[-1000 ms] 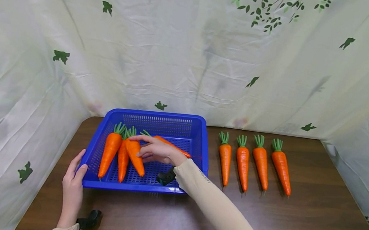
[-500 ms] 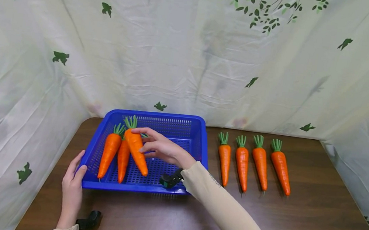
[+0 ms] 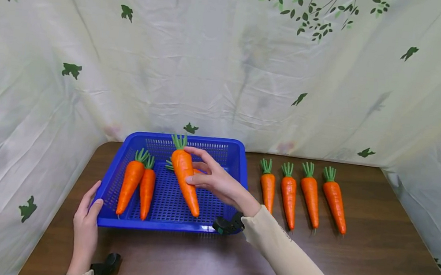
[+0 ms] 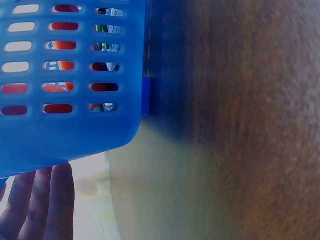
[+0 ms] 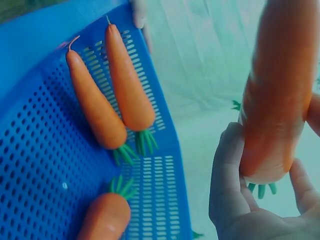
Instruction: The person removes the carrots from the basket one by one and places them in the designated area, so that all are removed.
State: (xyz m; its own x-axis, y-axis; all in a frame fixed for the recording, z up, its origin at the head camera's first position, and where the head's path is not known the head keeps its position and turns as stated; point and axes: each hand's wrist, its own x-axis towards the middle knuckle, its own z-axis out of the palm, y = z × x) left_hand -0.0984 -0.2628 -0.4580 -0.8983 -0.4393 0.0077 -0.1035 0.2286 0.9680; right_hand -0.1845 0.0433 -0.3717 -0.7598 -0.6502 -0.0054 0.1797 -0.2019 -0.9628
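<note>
While the left grip (image 3: pixel 86 226), unclenched, touches a rectangular blue plastic basket (image 3: pixel 156 226), the right grip (image 3: pixel 214 179) clasps 1 tapered orange carrot (image 3: pixel 182 167).

Dark lettering (image 3: pixel 286 235) marks the right sleeve (image 3: pixel 292 258); it is too small to read.

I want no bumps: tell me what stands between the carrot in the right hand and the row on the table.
The right rim of the basket stands between the carrot in the right hand and the row of carrots on the table. The carrot would probably have to pass over it.
</note>
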